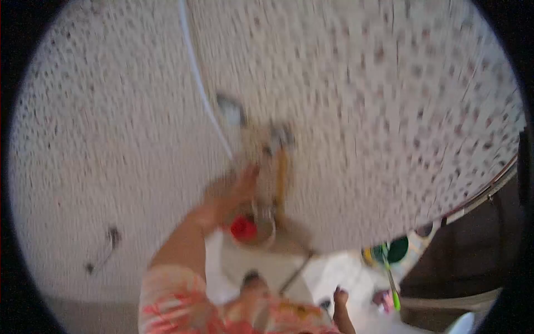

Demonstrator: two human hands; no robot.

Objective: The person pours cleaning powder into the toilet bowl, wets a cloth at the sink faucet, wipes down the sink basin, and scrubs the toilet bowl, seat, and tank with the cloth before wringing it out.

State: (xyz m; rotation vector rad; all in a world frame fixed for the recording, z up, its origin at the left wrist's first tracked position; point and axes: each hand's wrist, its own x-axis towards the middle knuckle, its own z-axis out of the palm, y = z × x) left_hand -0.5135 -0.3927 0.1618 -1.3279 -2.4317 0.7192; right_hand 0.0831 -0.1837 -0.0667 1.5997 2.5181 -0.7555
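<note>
The blurred left hand [236, 186], its openness and hold unclear, nears a speckled wall [345, 111]; 1 slim white cord [199, 78] above, 1 rounded red thing [243, 228] below.

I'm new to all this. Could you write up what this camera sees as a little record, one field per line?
surface: speckled, pale
left hand: blurred, near a yellow bar and a red object; grip unclear
right hand: cannot be made out for certain
sleeve: pale with reddish pattern
line: white hose or cord, running from the top edge toward the left hand
lower right: dark green container, bright green handle
picture quality: blurred
</note>
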